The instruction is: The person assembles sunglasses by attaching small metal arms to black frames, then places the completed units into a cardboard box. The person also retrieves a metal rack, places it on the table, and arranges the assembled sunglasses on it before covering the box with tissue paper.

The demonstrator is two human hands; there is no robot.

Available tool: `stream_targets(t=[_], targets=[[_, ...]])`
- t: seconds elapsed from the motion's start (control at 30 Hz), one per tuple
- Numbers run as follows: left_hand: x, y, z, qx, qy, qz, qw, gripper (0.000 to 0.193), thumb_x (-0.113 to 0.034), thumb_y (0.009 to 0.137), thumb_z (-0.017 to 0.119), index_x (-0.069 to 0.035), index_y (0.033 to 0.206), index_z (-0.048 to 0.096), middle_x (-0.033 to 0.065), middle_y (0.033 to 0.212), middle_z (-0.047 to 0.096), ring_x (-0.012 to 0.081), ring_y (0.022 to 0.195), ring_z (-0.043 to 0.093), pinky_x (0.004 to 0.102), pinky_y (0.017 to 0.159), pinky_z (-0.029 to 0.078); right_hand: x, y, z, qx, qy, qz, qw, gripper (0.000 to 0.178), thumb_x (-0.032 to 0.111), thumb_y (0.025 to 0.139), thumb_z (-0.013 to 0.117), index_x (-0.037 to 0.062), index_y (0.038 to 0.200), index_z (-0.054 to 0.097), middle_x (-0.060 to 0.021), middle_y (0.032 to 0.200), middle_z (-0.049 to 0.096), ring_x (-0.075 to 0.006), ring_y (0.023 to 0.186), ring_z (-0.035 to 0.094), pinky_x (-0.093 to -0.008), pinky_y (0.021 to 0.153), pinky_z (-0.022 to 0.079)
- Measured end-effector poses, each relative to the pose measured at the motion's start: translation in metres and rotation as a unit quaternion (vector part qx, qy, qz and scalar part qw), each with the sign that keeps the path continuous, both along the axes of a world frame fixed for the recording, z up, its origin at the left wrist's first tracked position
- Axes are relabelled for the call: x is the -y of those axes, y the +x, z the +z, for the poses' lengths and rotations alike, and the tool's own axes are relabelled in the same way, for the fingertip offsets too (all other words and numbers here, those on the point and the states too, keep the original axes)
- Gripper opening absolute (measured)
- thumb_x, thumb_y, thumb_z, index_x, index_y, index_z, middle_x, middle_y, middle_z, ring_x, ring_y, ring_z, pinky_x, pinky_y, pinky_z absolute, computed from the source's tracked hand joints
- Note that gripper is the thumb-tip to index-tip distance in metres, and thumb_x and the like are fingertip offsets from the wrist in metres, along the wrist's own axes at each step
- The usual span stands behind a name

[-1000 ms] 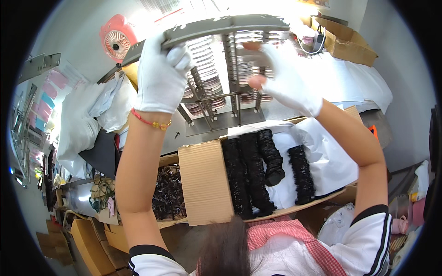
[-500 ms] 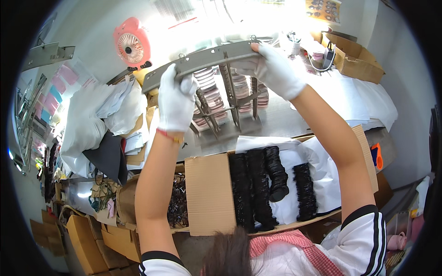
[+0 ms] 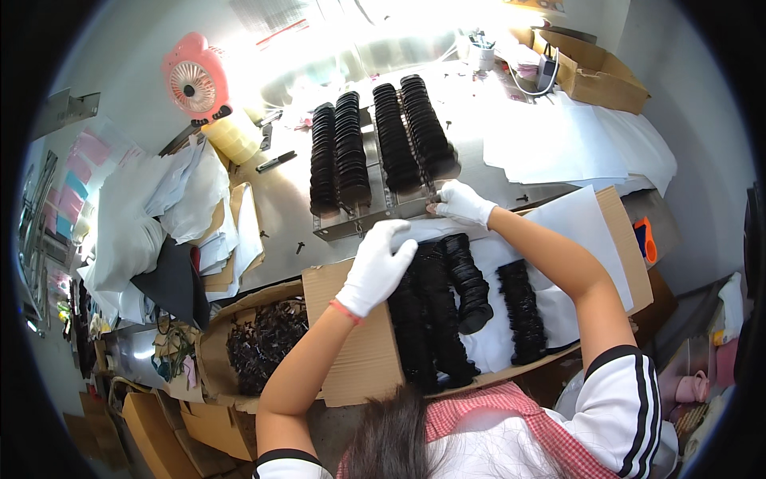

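The grey metal rack [image 3: 339, 228] lies on the worktable [image 3: 275, 219] across from me, its near edge close to the open carton, with four long rows of thin black discs [image 3: 388, 140] ranged along it, two and two with a gap down the middle. The person's gloved right hand [image 3: 465, 204] is at the rack's near right corner, fingertips bare and bent in against the metal; from here I cannot tell whether they pinch it or only touch it. The gloved left hand [image 3: 379, 263] is loosely open, thumb well away from the fingers and nothing in it, over the carton's flap [image 3: 359, 359] (a red bracelet [image 3: 346, 312] shows at that wrist). Whether its fingertips meet the rack's edge, I cannot say.

Inside the open carton [image 3: 621, 231], more black rows [image 3: 435, 327] lie on white paper [image 3: 488, 343], one well apart from the other three. A tangle of dark scraps [image 3: 267, 343] fills the box to the left. Beyond the rack's left side are a black marker [image 3: 276, 161], a yellowish tape roll [image 3: 235, 137] and a pink fan [image 3: 191, 89]; white sheets [image 3: 554, 144] spread to its right.
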State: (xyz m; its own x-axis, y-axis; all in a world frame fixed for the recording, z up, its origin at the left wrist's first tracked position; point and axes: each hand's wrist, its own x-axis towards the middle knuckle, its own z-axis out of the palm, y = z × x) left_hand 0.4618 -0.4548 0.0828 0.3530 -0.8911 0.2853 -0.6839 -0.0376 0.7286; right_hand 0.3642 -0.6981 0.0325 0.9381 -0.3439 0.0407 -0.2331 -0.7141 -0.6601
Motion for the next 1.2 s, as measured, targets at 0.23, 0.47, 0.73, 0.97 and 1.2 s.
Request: stream_targets(t=[0.23,0.47,0.73,0.97,1.2], targets=[[0.052,-0.004,-0.039,0.269,0.041,0.099,0.957,0.060,-0.021,0.082,0.071,0.004,0.133,0.052,0.0246,0.135,0.053,0.0404,0.128,0.048,0.0454,0.111,0.038,0.041,-0.035,0.022,-0.092,0.031,-0.147,0.984,0.065,0.039,0.076,0.079,-0.0014,0.123,0.061,-0.0202,0.117,0.065,-0.0306,0.110,0.062,-0.0366,0.096,0.049],[0.060,-0.003,-0.054,0.299,-0.003,0.116,0.947,0.054,-0.010,0.074,0.067,0.003,0.125,0.054,0.0250,0.128,0.054,0.0403,0.119,0.052,0.0478,0.105,0.043,0.039,-0.021,0.026,0.195,0.293,-0.063,0.934,0.056,0.009,0.081,0.073,0.0001,0.133,0.055,-0.0118,0.126,0.060,-0.0189,0.116,0.057,-0.0318,0.104,0.045],[0.059,-0.008,-0.048,0.284,0.000,0.118,0.952,0.057,-0.005,0.068,0.063,0.002,0.124,0.055,0.0241,0.129,0.053,0.0416,0.121,0.050,0.0471,0.105,0.042,0.019,-0.003,0.013,0.216,0.183,-0.036,0.958,0.060,-0.007,0.081,0.060,0.0066,0.139,0.055,-0.0117,0.130,0.064,-0.0210,0.114,0.064,-0.0311,0.104,0.047],[0.059,-0.002,-0.047,0.280,0.012,0.106,0.954,0.054,-0.005,0.070,0.061,0.003,0.123,0.055,0.0232,0.128,0.055,0.0404,0.119,0.052,0.0455,0.104,0.044,-0.021,0.011,-0.005,0.317,-0.295,-0.074,0.898,0.039,-0.001,0.089,0.054,-0.0017,0.128,0.058,-0.0192,0.123,0.065,-0.0318,0.111,0.064,-0.0370,0.096,0.052],[0.062,-0.028,-0.023,-0.456,-0.161,0.115,0.867,0.045,-0.030,0.101,0.055,-0.001,0.135,0.046,0.0121,0.130,0.057,0.0267,0.119,0.056,0.0396,0.103,0.045,-0.048,-0.020,0.041,0.348,-0.136,-0.100,0.922,0.037,0.001,0.084,0.056,0.0039,0.121,0.064,-0.0135,0.114,0.068,-0.0317,0.108,0.065,-0.0363,0.094,0.053]])
